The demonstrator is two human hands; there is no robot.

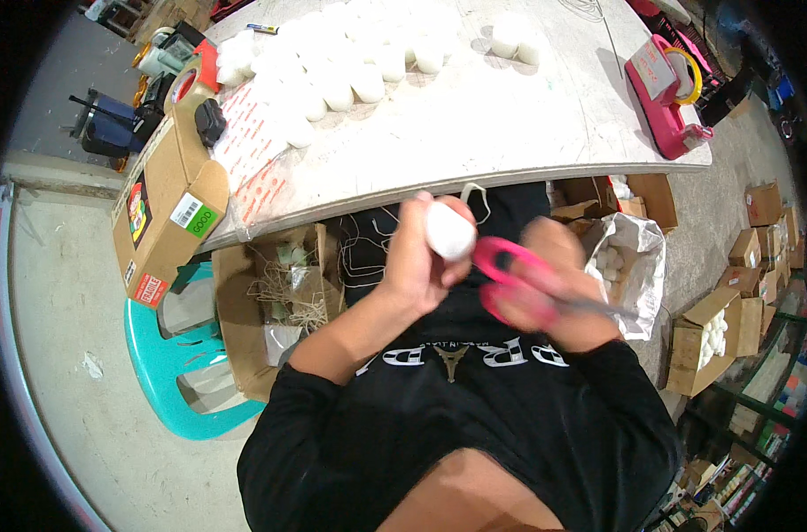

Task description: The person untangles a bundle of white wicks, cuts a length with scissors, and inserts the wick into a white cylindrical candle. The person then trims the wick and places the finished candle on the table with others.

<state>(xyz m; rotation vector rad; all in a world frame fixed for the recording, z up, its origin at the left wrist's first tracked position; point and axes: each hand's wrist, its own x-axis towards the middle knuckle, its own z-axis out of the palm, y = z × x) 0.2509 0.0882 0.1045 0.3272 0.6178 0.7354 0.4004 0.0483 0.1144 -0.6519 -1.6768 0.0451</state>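
My left hand (408, 266) is closed around a smooth white egg-shaped piece (450, 232), its rounded side facing up, just off the table's front edge. Close by on the right, my right hand (558, 253) grips a pair of scissors (518, 285) with pink handles. Motion smears this hand and the scissors, whose blades point to the right, away from the white piece. Pale strings (361, 253) lie over the dark cloth on my lap, and a cord loop (476, 199) shows behind the left hand. Many similar white pieces (368, 82) stand together on the table.
The white table (474, 133) spans the front. A pink tape dispenser (665, 97) stands at its right end, a cardboard box (173, 191) at its left corner. Below are a carton with string scraps (239, 328), a teal chair (151, 355) and a white sack (638, 275).
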